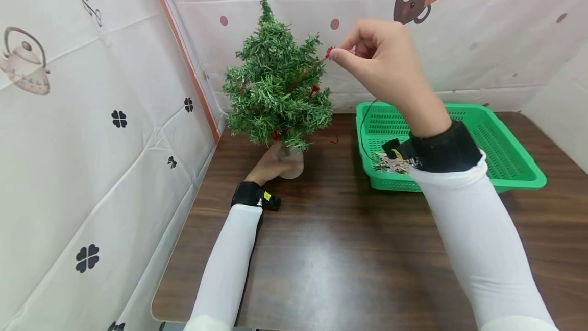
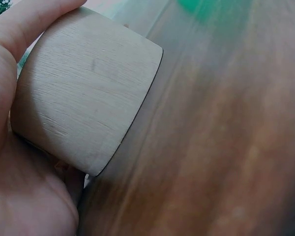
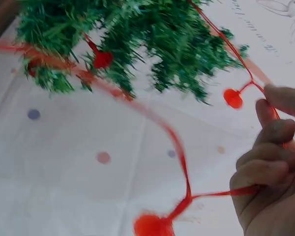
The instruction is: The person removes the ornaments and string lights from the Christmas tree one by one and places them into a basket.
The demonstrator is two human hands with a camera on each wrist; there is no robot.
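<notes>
The right hand (image 1: 381, 60) is raised beside the upper part of the small green tree (image 1: 275, 80), fingers pinched on a red string with pompoms (image 3: 187, 172). The left hand (image 1: 271, 165) is curled around the tree's wooden base (image 2: 83, 93) on the tabletop (image 1: 344, 249). A green basket (image 1: 510, 152) stands right of the tree.

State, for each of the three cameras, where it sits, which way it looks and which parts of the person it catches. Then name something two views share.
Head: looks forward and down at the small tree, green basket, both sleeved arms.
Left wrist: low by the table, looking at the wooden base in the left hand.
Right wrist: looks up at branches; the right hand pinches the red string.
Shared: head and right wrist show tree and string.
</notes>
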